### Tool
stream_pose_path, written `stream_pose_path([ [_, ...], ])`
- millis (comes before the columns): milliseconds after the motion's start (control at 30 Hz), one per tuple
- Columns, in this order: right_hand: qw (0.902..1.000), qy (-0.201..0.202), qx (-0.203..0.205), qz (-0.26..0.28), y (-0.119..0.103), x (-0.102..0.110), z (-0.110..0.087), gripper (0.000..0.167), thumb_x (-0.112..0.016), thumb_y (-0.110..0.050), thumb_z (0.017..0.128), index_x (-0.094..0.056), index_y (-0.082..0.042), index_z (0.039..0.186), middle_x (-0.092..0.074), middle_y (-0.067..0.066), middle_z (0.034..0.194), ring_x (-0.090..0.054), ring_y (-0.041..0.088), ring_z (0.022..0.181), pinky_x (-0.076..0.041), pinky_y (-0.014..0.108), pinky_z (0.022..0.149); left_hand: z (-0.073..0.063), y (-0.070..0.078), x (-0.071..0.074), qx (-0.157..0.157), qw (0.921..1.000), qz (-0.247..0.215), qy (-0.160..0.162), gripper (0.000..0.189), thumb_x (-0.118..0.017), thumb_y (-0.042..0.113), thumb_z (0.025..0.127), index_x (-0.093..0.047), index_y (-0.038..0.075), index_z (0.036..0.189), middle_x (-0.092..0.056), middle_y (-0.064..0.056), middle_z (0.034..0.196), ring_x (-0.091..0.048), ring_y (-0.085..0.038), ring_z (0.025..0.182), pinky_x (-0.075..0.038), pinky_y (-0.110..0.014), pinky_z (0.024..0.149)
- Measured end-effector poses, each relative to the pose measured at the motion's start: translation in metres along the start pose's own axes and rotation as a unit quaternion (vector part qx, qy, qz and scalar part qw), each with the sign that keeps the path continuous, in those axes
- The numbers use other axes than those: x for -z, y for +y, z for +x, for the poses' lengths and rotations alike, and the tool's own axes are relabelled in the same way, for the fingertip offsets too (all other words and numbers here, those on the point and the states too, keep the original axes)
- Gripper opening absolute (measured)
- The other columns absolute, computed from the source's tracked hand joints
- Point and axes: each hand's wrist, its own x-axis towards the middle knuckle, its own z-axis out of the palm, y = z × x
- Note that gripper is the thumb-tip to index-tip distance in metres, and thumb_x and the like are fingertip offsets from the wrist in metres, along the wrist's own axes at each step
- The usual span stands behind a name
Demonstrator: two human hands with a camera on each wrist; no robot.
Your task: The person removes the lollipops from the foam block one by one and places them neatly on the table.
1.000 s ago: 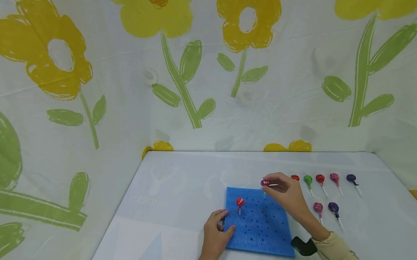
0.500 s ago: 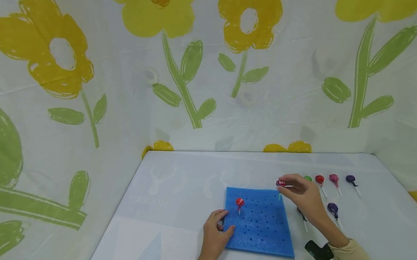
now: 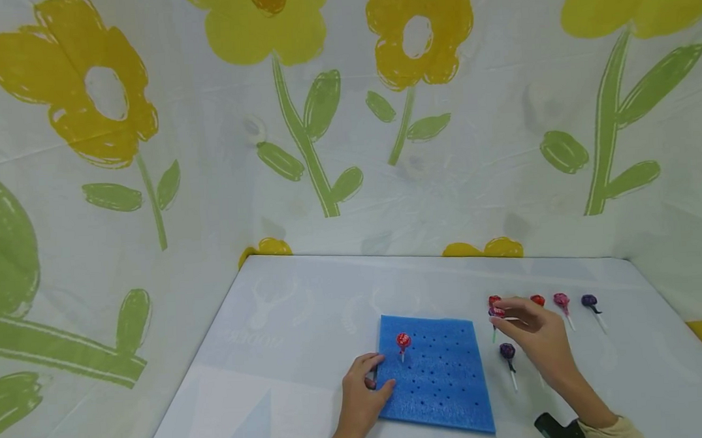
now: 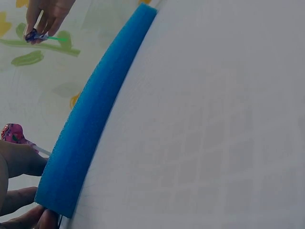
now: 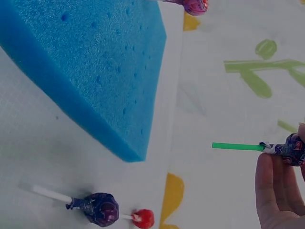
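Note:
A blue foam board [image 3: 435, 385] with rows of small holes lies on the table. One red-wrapped lollipop [image 3: 403, 341] stands upright in it near the far left. My left hand [image 3: 361, 395] holds the board's left edge, thumb and fingers bent against it. My right hand [image 3: 539, 341] pinches a purple-and-red wrapped lollipop [image 3: 496, 312] by its head, above the table just right of the board. Its green stick [image 5: 236, 146] points away from the fingers in the right wrist view and hangs downward in the head view.
Several lollipops lie right of the board: a dark purple one [image 3: 507, 352] nearest, a red one [image 3: 537, 300], a pink one [image 3: 561, 302] and another purple one [image 3: 590, 302] farther off. My right hand hides part of this group. A flower-printed cloth [image 3: 472, 174] hangs behind the table.
My right hand has moved right with the lollipop, from over the board's far side to beyond its right edge. The left hand and the board have stayed put.

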Motion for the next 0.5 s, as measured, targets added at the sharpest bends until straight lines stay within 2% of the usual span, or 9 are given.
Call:
stream_pose_path([
  [133, 0.9997, 0.010, -0.021, -0.010, 0.001, 0.007, -0.002, 0.031, -0.069, -0.016, 0.087, -0.063, 0.000, 0.112, -0.064, 0.001, 0.102, -0.060, -0.003, 0.090, -0.048, 0.014, 0.073, 0.000, 0.000, -0.001, 0.005, 1.0000, 0.005, 0.006, 0.042, -0.079, 0.011, 0.074, -0.066, 0.003, 0.113, -0.060, -0.006, 0.117, -0.052, -0.009, 0.078, -0.046, -0.022, 0.066],
  [367, 0.9992, 0.023, -0.025, -0.019, 0.003, 0.019, -0.005, 0.029, -0.068, -0.016, 0.088, -0.062, 0.002, 0.110, -0.062, -0.009, 0.097, -0.059, -0.005, 0.087, -0.048, 0.012, 0.072, 0.001, 0.001, -0.002, 0.027, 0.9995, 0.013, 0.002, 0.042, -0.079, 0.010, 0.074, -0.066, 0.005, 0.114, -0.059, -0.003, 0.118, -0.052, -0.009, 0.079, -0.046, -0.021, 0.067],
  [500, 0.9982, 0.031, -0.040, -0.032, 0.005, 0.025, -0.007, 0.031, -0.068, -0.017, 0.088, -0.061, 0.002, 0.111, -0.061, -0.013, 0.096, -0.058, -0.007, 0.087, -0.046, 0.010, 0.072, 0.001, 0.000, -0.001, 0.019, 0.9998, 0.010, -0.001, 0.042, -0.079, 0.012, 0.074, -0.066, 0.004, 0.114, -0.059, -0.004, 0.118, -0.052, -0.009, 0.080, -0.046, -0.022, 0.067],
])
